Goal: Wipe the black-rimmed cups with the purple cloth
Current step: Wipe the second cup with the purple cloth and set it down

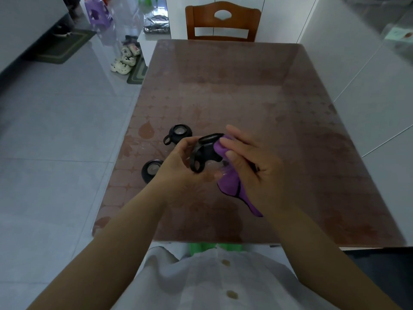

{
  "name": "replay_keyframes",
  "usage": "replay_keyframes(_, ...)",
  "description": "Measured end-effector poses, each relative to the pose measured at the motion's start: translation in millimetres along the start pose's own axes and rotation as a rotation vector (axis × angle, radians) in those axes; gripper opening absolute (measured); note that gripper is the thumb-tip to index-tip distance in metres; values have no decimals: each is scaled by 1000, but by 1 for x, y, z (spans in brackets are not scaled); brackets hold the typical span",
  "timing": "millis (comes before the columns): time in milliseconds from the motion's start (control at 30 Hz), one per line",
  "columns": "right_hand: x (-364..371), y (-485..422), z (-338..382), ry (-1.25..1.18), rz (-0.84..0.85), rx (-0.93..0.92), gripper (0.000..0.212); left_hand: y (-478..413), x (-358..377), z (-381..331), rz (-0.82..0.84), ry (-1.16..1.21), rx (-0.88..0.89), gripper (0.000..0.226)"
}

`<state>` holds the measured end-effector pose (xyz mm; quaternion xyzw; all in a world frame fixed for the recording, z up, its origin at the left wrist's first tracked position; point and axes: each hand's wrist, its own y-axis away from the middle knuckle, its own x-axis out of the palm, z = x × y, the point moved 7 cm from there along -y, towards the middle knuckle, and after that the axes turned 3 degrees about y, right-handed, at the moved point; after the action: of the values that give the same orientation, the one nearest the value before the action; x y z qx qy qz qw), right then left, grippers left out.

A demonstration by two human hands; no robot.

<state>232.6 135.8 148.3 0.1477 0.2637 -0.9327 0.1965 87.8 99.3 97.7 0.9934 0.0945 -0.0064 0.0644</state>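
Three black-rimmed cups counted. The held cup [207, 151] is mid-frame, tilted above the table [245, 86], with the left hand [178, 163] curled round it. The right hand [252, 166] grips one purple cloth [230, 185], bunched against that cup's rim. The far cup [178, 133] and near cup [152, 171] sit on the table left of centre, apart. One wooden chair [223, 21] is at the top of the frame.

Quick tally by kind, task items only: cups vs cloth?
cups: 3 (1 in left hand, 2 on table)
cloth: 1 (in right hand)
Total: 4
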Motion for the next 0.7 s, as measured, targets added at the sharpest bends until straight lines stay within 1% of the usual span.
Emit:
replay_keyframes(100, 6, -1, 5, -3, -7, -1, 29, 4, 6, -9, 33, -22, 80, 66)
replay_keyframes(167, 3, -3, 2, -85, -33, 48, 28, 6, 8, -11, 62, -14, 124, 66)
replay_keyframes(267, -3, -4, -13, -184, -58, 243, 25, 9, 11, -16, 125, -16, 179, 72)
replay_keyframes(333, -3, 1, -23, -227, -43, 388, 29, 9, 12, -20, 173, -51, 210, 78)
replay_keyframes(400, 2, 9, -31, -322, -17, 491, 34, 10, 14, -24, 232, -88, 226, 82)
replay_keyframes(467, 12, 19, -37, -437, 24, 564, 37, 10, 13, -26, 265, -102, 220, 81)
replay_keyframes(533, 16, 26, -38, -384, 71, 577, 62, 9, 10, -27, 272, -125, 208, 83)
replay_keyframes(567, 17, 27, -36, -348, 91, 562, 66, 9, 8, -28, 272, -143, 206, 86)
replay_keyframes(633, 19, 24, -28, -386, 150, 476, 63, 9, 7, -30, 280, -177, 201, 90)
replay_keyframes(700, 20, 23, -19, -368, 215, 407, 68, 7, 5, -27, 284, -203, 178, 98)
